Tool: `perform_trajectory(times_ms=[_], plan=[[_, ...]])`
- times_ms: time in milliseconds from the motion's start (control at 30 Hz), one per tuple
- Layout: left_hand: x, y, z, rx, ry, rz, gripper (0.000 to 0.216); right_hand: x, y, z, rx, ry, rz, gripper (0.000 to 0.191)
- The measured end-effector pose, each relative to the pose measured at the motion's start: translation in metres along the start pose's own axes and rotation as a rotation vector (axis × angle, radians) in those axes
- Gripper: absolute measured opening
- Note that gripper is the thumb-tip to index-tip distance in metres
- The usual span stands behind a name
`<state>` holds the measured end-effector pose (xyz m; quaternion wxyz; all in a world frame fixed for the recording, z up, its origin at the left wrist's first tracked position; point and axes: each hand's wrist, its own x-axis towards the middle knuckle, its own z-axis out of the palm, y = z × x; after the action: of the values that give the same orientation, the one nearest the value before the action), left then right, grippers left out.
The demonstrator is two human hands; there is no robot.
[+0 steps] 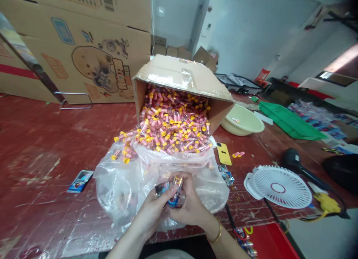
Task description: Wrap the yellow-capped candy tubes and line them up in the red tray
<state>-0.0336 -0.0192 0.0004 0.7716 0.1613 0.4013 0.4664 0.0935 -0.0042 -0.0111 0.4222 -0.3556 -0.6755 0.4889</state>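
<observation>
My left hand [155, 205] and my right hand [190, 201] meet low over a clear plastic sheet [117, 192]. Between them is a small blue printed packet [173, 200], curved like a roll, with yellow at its top end. My left thumb presses on its face, and the fingers of my right hand close round its far side. A dark printed flap or second packet [161, 188] sticks out to the left; I cannot tell which. Beyond my hands, a tipped cardboard box [183, 70] spills many small pink tubes [170, 128] with yellow caps onto the sheet.
On the left lies a flat blue packet [80, 181]. To the right are a yellow phone [224, 153], more printed packets [226, 176], a white fan [279, 188], a pale basin [242, 121] and a green tray [291, 121]. A large carton [84, 35] stands behind.
</observation>
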Motion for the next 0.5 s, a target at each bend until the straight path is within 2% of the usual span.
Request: perform_trajectory(times_ms=[200, 300, 400, 467, 500], plan=[[0.0, -0.003, 0.005, 0.024, 0.053, 0.014, 0.036, -0.002, -0.003, -0.004, 0.028, -0.016, -0.01, 0.066], [0.0, -0.006, 0.01, 0.014, 0.155, 0.059, 0.043, -0.006, -0.003, -0.007, 0.091, 0.023, 0.014, 0.068], [0.0, -0.008, 0.016, -0.03, 0.257, 0.12, 0.047, -0.012, 0.003, -0.01, 0.168, 0.191, 0.071, 0.046], [0.001, -0.01, 0.021, -0.061, 0.256, 0.129, 0.043, -0.017, 0.007, -0.011, 0.212, 0.261, 0.106, 0.027], [0.001, -0.011, 0.024, -0.066, 0.231, 0.112, 0.04, -0.019, 0.007, -0.012, 0.24, 0.274, 0.119, 0.025]])
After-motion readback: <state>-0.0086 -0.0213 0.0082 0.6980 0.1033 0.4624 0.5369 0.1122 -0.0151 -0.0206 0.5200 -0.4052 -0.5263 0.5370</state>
